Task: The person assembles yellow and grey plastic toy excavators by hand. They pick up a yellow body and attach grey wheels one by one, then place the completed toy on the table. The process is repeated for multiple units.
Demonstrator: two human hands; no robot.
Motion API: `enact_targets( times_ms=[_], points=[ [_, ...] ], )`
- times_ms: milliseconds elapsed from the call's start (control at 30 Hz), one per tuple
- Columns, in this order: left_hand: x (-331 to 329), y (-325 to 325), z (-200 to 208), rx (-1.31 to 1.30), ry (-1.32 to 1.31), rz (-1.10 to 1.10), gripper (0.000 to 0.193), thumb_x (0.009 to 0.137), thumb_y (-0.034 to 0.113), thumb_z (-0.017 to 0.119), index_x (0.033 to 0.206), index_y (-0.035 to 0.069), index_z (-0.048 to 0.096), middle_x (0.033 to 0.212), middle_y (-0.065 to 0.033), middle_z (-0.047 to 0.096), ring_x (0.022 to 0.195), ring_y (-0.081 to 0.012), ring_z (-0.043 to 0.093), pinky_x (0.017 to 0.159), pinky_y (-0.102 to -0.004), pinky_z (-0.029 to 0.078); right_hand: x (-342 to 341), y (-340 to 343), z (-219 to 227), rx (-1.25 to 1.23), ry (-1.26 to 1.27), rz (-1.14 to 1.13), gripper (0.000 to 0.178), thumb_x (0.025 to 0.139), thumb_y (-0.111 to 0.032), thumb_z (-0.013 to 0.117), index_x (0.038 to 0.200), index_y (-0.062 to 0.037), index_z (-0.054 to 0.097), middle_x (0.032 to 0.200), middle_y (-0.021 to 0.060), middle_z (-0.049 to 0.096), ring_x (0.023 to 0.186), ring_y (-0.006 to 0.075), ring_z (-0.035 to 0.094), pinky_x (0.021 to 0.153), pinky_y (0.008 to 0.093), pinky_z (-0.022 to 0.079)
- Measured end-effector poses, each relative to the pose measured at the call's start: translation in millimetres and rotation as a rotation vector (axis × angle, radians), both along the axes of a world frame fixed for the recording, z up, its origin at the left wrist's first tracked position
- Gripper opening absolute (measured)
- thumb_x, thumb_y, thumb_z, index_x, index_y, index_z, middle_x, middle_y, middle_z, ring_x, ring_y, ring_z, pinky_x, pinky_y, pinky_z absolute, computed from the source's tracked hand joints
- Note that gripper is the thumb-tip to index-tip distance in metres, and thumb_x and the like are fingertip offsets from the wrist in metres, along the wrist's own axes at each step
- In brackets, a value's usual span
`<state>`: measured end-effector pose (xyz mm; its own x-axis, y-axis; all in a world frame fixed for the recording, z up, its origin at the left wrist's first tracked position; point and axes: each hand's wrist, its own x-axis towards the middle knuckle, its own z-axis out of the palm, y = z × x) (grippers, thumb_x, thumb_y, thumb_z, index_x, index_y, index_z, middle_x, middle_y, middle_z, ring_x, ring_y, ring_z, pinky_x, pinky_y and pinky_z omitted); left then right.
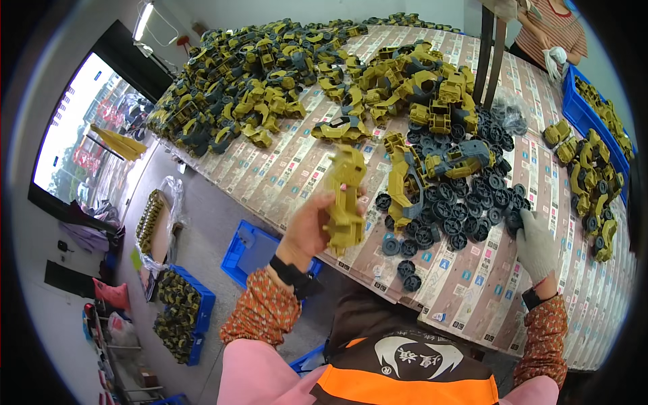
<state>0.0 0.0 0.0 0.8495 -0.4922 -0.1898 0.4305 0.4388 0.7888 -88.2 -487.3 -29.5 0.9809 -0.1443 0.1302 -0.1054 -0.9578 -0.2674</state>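
Note:
My bare left hand (307,226) is closed around an olive-yellow plastic toy car body (346,202), held upright above the table's near edge and slightly blurred. My right hand (538,251), in a pale knitted glove, reaches the right edge of a heap of black toy wheels (442,210). Its fingers close on a black wheel (514,223) there; the fingertips are partly hidden. Between my hands, a yellow and dark grey car body (403,185) leans on the wheels. Another with its grey side up (460,159) lies on top of the heap.
Large piles of yellow-grey car bodies (270,67) cover the far table (277,169). Bodies with wheels fitted (596,185) lie at right beside a blue crate (587,111). A dark post (483,64) rises behind the wheels. Another person (550,34) stands far right. Blue crates (202,317) sit on the floor.

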Motion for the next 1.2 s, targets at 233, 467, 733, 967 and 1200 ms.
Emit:
enact_targets(
  times_ms=[233, 467, 733, 967, 1200],
  points=[
    [-73, -36, -8, -0.210, 0.171, -0.097, 0.061, 0.101, 0.033, 0.068, 0.149, 0.000, 0.051, 0.125, -0.0157, 0.067, 0.110, -0.0258, 0.071, 0.098, -0.0519, 0.062, -4, 22, -8, 0.206, -0.097, 0.088, 0.031, 0.087, -0.003, 0.066, 0.117, -0.0032, 0.062, 0.101, 0.0211, 0.065, 0.093, 0.0399, 0.067, 0.081, 0.0480, 0.054],
    [-97, -74, -19, -0.248, 0.306, -0.109, 0.061, 0.101, 0.032, 0.070, 0.149, -0.001, 0.052, 0.134, -0.0169, 0.066, 0.118, -0.0325, 0.071, 0.110, -0.0549, 0.056, -7, 6, -10, 0.469, 0.118, 0.022, 0.027, 0.084, -0.010, 0.073, 0.106, 0.0003, 0.062, 0.096, 0.0196, 0.066, 0.088, 0.0331, 0.068, 0.080, 0.0425, 0.055],
    [-113, -90, -7, -0.124, 0.148, -0.042, 0.051, 0.106, 0.031, 0.069, 0.146, 0.005, 0.050, 0.133, -0.0169, 0.067, 0.107, -0.0274, 0.074, 0.088, -0.0436, 0.067, -47, 31, 25, 0.225, -0.236, 0.000, 0.015, 0.093, -0.003, 0.069, 0.103, -0.0013, 0.058, 0.095, 0.0200, 0.064, 0.088, 0.0386, 0.066, 0.078, 0.0458, 0.053],
    [-122, -103, -22, -0.076, 0.266, -0.047, 0.047, 0.106, 0.029, 0.070, 0.142, 0.008, 0.049, 0.127, -0.0180, 0.068, 0.104, -0.0293, 0.075, 0.078, -0.0443, 0.068, -78, 34, 3, -0.004, -0.046, 0.133, 0.012, 0.094, -0.004, 0.068, 0.104, -0.0030, 0.061, 0.097, 0.0191, 0.065, 0.095, 0.0432, 0.064, 0.083, 0.0497, 0.053],
    [-136, -132, -29, -0.026, 0.216, 0.003, 0.050, 0.107, 0.036, 0.070, 0.145, 0.014, 0.047, 0.112, -0.0072, 0.066, 0.091, -0.0235, 0.074, 0.075, -0.0414, 0.066, -82, 96, 42, 0.967, 0.078, 0.060, 0.024, 0.100, 0.005, 0.059, 0.121, -0.0019, 0.068, 0.086, 0.0024, 0.066, 0.075, 0.0074, 0.064, 0.067, 0.0275, 0.054]
  ],
)
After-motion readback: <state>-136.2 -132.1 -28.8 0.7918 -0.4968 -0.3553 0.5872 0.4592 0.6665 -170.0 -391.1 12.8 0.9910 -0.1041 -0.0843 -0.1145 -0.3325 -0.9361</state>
